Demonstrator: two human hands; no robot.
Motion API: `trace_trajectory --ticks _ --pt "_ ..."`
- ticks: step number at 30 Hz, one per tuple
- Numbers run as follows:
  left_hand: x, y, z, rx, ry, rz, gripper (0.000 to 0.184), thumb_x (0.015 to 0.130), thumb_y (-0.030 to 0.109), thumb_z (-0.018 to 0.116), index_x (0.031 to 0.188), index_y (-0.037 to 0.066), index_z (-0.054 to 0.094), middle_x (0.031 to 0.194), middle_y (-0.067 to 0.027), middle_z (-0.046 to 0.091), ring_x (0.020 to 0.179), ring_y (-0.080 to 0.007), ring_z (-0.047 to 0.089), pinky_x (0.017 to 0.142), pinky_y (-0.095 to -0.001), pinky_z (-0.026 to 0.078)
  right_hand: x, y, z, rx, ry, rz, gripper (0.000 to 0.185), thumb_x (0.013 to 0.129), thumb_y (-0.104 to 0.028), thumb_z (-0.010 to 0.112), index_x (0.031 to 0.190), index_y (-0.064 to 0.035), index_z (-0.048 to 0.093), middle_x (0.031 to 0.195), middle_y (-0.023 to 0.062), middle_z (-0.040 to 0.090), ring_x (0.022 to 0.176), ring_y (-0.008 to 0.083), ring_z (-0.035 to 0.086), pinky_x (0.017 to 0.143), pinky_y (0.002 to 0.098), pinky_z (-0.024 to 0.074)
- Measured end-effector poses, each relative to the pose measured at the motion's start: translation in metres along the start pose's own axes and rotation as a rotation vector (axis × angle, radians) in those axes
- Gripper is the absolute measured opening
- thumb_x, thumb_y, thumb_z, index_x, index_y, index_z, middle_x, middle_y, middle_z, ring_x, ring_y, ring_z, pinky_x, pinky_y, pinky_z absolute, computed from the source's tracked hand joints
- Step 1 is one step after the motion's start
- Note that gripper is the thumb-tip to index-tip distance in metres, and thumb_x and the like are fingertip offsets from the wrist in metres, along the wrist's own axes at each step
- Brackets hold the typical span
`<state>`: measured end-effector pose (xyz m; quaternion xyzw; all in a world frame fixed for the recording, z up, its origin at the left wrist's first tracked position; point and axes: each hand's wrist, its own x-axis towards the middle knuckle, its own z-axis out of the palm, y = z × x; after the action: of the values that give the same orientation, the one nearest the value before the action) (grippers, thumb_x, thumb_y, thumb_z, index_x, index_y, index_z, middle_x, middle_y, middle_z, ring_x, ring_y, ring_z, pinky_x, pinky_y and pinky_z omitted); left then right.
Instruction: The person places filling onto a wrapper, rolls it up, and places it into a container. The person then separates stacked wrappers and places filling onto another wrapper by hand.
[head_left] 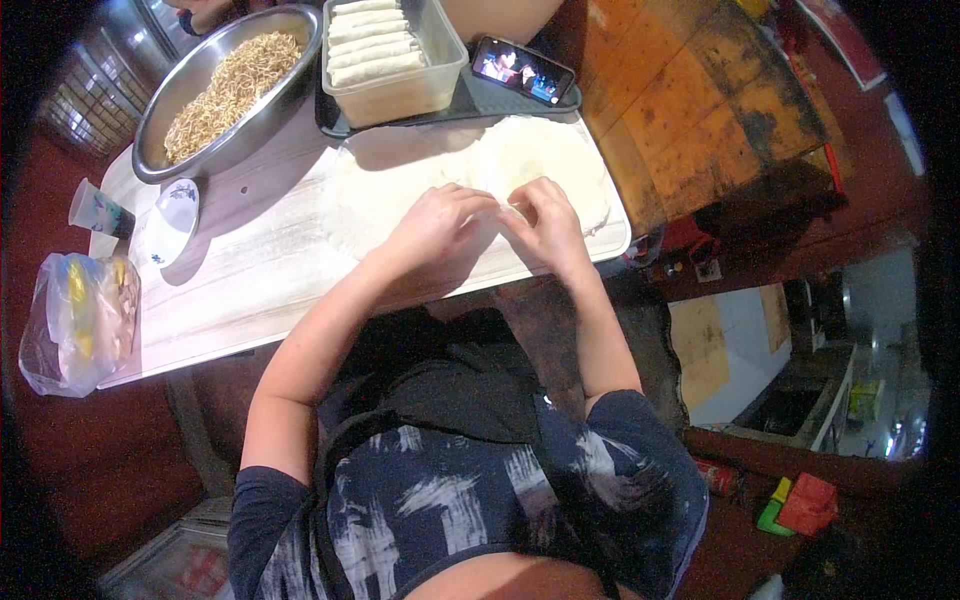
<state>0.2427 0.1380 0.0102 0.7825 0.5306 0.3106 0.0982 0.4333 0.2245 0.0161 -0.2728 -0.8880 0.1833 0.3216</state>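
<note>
Thin, round, pale spring roll wrappers (545,150) lie in a stack at the right end of the table. Another spread of wrappers (385,185) lies to its left, overlapping it. My left hand (445,225) is bent over the near edge, its fingertips pinched at the border between the two. Close beside it, my right hand (548,222) pinches a wrapper's edge between thumb and fingers. The fingertips of both hands almost meet, and part of the grip is hidden under the fingers.
Behind the wrappers, a black tray (480,112) bears a plastic container (400,98) of finished rolls (375,50) and a phone (522,70) with a lit screen. Leftward are a metal bowl (150,160) of shredded filling (230,95), a small dish (175,225), a paper cup (98,208) and a plastic bag (80,325).
</note>
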Motion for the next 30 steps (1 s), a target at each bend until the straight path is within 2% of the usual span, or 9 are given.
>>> trace_trajectory --ticks 7,12,19,21,25,27,28,29,30 --pt "0.000 -0.008 0.007 0.050 0.046 0.029 0.038 0.080 0.009 0.060 0.118 0.007 0.061 0.124 -0.0089 0.062 0.110 -0.0303 0.058 0.093 -0.0410 0.044 0.012 0.028 -0.006 0.141 0.238 0.190 0.008 0.083 -0.008 0.062 0.082 -0.0006 0.062 0.082 0.0139 0.060 0.073 0.0264 0.061 0.067 0.0341 0.0487" --pt "0.003 0.014 -0.004 0.038 -0.060 -0.074 0.032 0.081 0.011 0.060 0.112 0.007 0.065 0.122 -0.0083 0.064 0.109 -0.0299 0.057 0.093 -0.0413 0.044 0.045 0.077 -0.047 0.288 0.367 0.326 0.011 0.090 -0.012 0.058 0.088 -0.0019 0.060 0.081 0.0031 0.061 0.077 0.0091 0.053 0.070 0.0266 0.0454" --pt "0.004 0.004 0.001 0.027 -0.008 -0.038 0.030 0.079 0.011 0.062 0.109 0.006 0.066 0.120 -0.0078 0.065 0.108 -0.0299 0.058 0.092 -0.0405 0.045 0.103 0.049 -0.126 0.678 0.391 0.261 0.009 0.091 -0.014 0.056 0.092 -0.0066 0.060 0.084 -0.0034 0.058 0.080 0.0068 0.051 0.074 0.0222 0.0420" --pt "0.005 -0.002 0.006 -0.025 0.076 0.044 0.023 0.074 0.007 0.060 0.095 0.004 0.066 0.106 -0.0104 0.067 0.098 -0.0338 0.059 0.086 -0.0425 0.046 0.109 0.033 -0.146 0.759 0.352 0.215 0.010 0.092 -0.014 0.055 0.092 -0.0062 0.060 0.087 -0.0022 0.060 0.081 0.0075 0.055 0.075 0.0231 0.0443" --pt "0.006 0.003 0.003 0.000 0.014 0.027 0.026 0.080 0.011 0.062 0.106 0.003 0.063 0.112 -0.0119 0.065 0.100 -0.0315 0.060 0.085 -0.0404 0.047 0.110 0.003 -0.171 0.989 0.248 0.248 0.011 0.092 -0.015 0.054 0.092 -0.0065 0.062 0.091 0.0003 0.064 0.085 0.0103 0.061 0.078 0.0263 0.0482" --pt "0.006 0.007 0.010 -0.486 0.122 -0.262 0.046 0.089 0.019 0.064 0.131 0.005 0.050 0.125 -0.0107 0.059 0.106 -0.0242 0.059 0.090 -0.0363 0.047 0.109 0.005 -0.166 1.032 0.221 0.301 0.012 0.092 -0.016 0.054 0.093 -0.0065 0.062 0.092 0.0010 0.064 0.086 0.0112 0.061 0.079 0.0272 0.0489" --pt "0.008 0.005 0.009 -0.486 0.122 -0.263 0.046 0.089 0.019 0.064 0.131 0.005 0.050 0.125 -0.0107 0.059 0.106 -0.0242 0.059 0.090 -0.0363 0.047 0.110 0.007 -0.161 1.074 0.195 0.355 0.013 0.092 -0.016 0.054 0.094 -0.0066 0.063 0.093 0.0017 0.065 0.086 0.0122 0.062 0.080 0.0282 0.0496" --pt "0.011 0.002 0.007 -0.781 0.098 -0.327 0.050 0.091 0.022 0.063 0.135 0.005 0.046 0.126 -0.0109 0.057 0.107 -0.0223 0.058 0.091 -0.0353 0.047 0.112 0.009 -0.150 0.986 0.293 0.467 0.016 0.092 -0.017 0.054 0.097 -0.0061 0.064 0.095 0.0026 0.066 0.086 0.0132 0.062 0.079 0.0294 0.0501" --pt "0.012 0.000 0.006 -1.076 0.071 -0.389 0.055 0.092 0.026 0.063 0.138 0.004 0.042 0.127 -0.0111 0.055 0.107 -0.0203 0.057 0.091 -0.0343 0.048 0.112 0.027 -0.138 1.010 0.200 0.480 0.017 0.092 -0.018 0.054 0.098 -0.0062 0.065 0.093 0.0032 0.066 0.085 0.0129 0.062 0.079 0.0312 0.0506"
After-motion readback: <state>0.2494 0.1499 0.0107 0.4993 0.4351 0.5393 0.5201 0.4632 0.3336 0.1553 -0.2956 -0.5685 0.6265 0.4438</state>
